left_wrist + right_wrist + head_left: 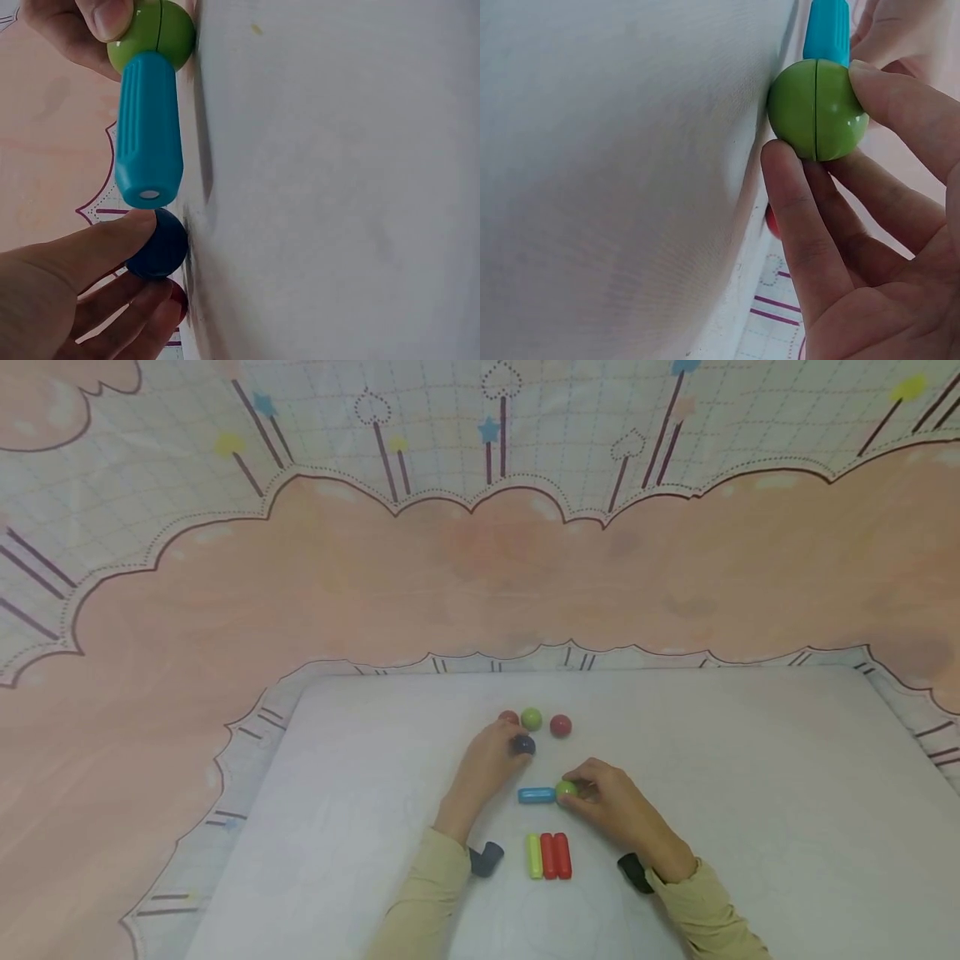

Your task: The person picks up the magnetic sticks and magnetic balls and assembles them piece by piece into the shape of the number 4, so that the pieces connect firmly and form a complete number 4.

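My right hand pinches a green ball between thumb and fingers. One end of a ribbed blue rod meets this ball; its other end, with a pale round spot, points toward the left. Farther up the table, my left hand has its thumb and fingers about a dark blue ball. Just beyond the left fingers sits a red ball, partly covered by them. Beside it lie a second green ball and another red ball.
Between the forearms, a yellow-green rod and two red rods lie side by side on the white table. Dark straps or mounts show at both wrists. A patterned cloth hangs behind the table.
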A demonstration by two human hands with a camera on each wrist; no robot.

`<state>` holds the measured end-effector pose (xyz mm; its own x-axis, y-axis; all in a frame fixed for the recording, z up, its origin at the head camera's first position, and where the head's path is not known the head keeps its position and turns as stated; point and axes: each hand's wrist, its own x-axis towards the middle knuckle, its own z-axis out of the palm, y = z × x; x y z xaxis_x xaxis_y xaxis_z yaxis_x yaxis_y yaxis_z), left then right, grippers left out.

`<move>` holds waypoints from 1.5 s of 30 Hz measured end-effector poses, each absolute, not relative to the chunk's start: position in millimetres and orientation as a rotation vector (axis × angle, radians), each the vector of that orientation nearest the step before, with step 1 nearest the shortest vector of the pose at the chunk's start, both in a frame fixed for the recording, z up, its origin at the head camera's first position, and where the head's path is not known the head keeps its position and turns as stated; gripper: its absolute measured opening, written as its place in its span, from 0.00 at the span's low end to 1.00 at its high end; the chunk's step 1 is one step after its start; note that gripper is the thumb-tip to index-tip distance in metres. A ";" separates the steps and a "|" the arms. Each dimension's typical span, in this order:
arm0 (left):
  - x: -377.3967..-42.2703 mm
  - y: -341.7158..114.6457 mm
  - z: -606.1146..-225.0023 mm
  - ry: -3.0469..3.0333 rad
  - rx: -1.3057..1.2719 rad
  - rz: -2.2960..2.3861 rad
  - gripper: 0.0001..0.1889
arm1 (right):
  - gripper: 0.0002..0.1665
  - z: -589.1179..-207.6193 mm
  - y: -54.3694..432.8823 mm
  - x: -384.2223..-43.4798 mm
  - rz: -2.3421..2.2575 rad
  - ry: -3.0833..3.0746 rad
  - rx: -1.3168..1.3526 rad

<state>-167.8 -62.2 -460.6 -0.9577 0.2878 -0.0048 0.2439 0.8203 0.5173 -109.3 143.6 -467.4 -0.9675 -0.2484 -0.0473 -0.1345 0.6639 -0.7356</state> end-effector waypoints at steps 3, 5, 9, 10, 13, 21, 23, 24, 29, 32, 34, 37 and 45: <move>-166.6 -62.2 -460.7 2.914 0.429 0.828 0.21 | 0.16 -468.0 143.2 -108.7 -1.183 2.737 -0.316; -165.7 -62.0 -460.9 2.920 0.429 0.834 0.21 | 0.15 -468.7 143.0 -108.5 -1.180 2.739 -0.323; -164.8 -61.9 -460.8 2.924 0.421 0.833 0.21 | 0.15 -469.3 142.7 -108.2 -1.174 2.751 -0.358; -164.4 -62.1 -460.7 2.923 0.418 0.837 0.20 | 0.15 -469.4 142.7 -108.2 -1.176 2.753 -0.358; -162.9 -63.2 -459.9 2.914 0.406 0.856 0.21 | 0.15 -468.8 142.5 -108.1 -1.182 2.750 -0.357; -157.7 -69.6 -457.7 2.866 0.366 0.939 0.21 | 0.16 -465.3 142.7 -108.5 -1.195 2.728 -0.330; -155.2 -71.9 -456.4 2.859 0.360 0.965 0.21 | 0.16 -464.9 142.6 -108.6 -1.192 2.727 -0.325; -153.8 -73.1 -455.6 2.856 0.358 0.982 0.21 | 0.15 -464.9 142.6 -108.7 -1.193 2.727 -0.323; -147.2 -79.1 -453.8 2.835 0.330 1.047 0.21 | 0.16 -464.7 142.8 -108.2 -1.196 2.722 -0.324; -144.0 -81.9 -455.4 2.815 0.300 1.068 0.21 | 0.16 -464.7 143.6 -108.1 -1.193 2.719 -0.321; -142.2 -83.5 -456.8 2.804 0.280 1.076 0.21 | 0.16 -464.7 144.0 -108.1 -1.195 2.714 -0.321; -139.4 -85.9 -458.0 2.807 0.286 1.079 0.21 | 0.16 -465.1 144.5 -108.0 -1.196 2.714 -0.331; -132.9 -90.4 -457.5 2.824 0.324 1.085 0.20 | 0.16 -463.4 145.0 -106.4 -1.189 2.711 -0.297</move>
<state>-132.9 -90.4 -457.5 -0.9725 0.2325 -0.0161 0.1619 0.7234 0.6711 -106.4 145.0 -463.4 -0.9664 -0.2469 -0.0720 -0.1143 0.6632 -0.7396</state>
